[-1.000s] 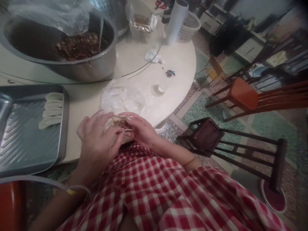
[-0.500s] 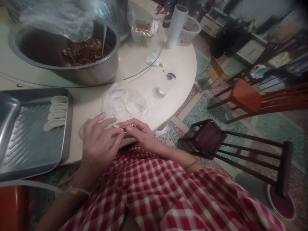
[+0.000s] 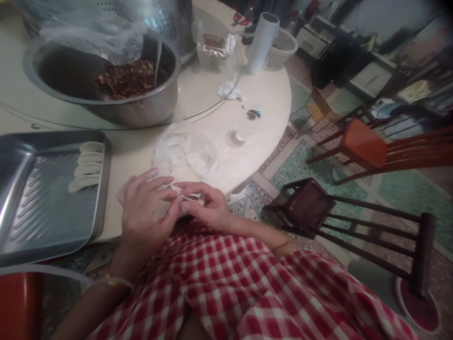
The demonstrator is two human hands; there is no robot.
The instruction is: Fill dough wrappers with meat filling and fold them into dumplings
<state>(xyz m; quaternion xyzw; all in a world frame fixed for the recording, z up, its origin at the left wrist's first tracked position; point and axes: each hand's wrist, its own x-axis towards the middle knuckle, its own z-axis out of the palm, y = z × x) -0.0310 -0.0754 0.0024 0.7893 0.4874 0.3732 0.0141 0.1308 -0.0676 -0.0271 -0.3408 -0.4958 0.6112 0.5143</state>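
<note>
Head view: a part-folded wrapper (image 3: 199, 199) sits pinched between two hands, lower middle of the frame, a gap showing in its rim.

Left hand (image 3: 146, 208) has thumb and index fingertips together on the edge, its other fingers loosely spread; the right hand (image 3: 214, 208) curls round the other end, thumb and forefinger slightly apart with the wrapper between them. Squeezing too hard could push filling (image 3: 192, 198) through the gap or split the dough; filling smeared along the rim could spoil the seal; a slack grip could drop it onto the checked cloth (image 3: 219, 269) below.
</note>
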